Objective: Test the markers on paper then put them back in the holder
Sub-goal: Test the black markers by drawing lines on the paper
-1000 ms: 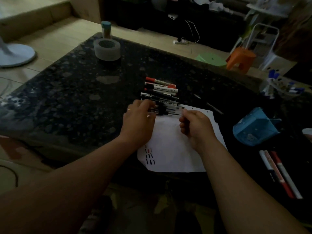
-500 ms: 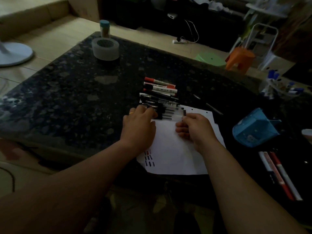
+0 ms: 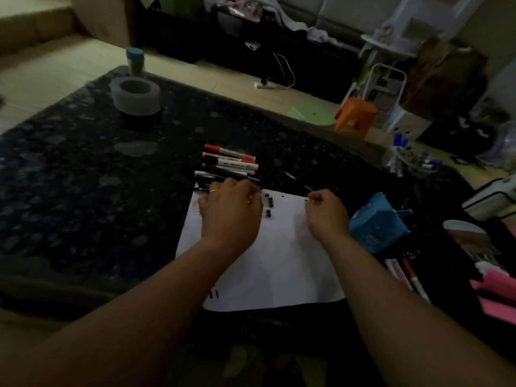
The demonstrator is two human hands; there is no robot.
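A white paper (image 3: 268, 261) lies on the dark stone table (image 3: 83, 191), with short black test strokes (image 3: 214, 294) near its front left corner. At the paper's far left corner my left hand (image 3: 231, 216) grips a bunch of black pens (image 3: 269, 203); only their dark ends show past my fingers. My right hand (image 3: 325, 216) is beside the paper's far right corner with its fingers curled, pinching a small dark piece (image 3: 306, 200) that is hard to make out. Red and black markers (image 3: 229, 160) lie in a row just behind my left hand. The blue holder (image 3: 377, 227) lies tipped on its side right of my right hand.
More markers (image 3: 405, 275) lie at the right front, beside pink items (image 3: 497, 291). A clear cup of blue markers (image 3: 405, 160) stands at the far right. A grey tape roll (image 3: 135, 96) and a small bottle (image 3: 135, 61) sit at the far left corner.
My right hand has pulled away to the right from the bunch of pens, which my left hand still covers. The view has shifted a little.
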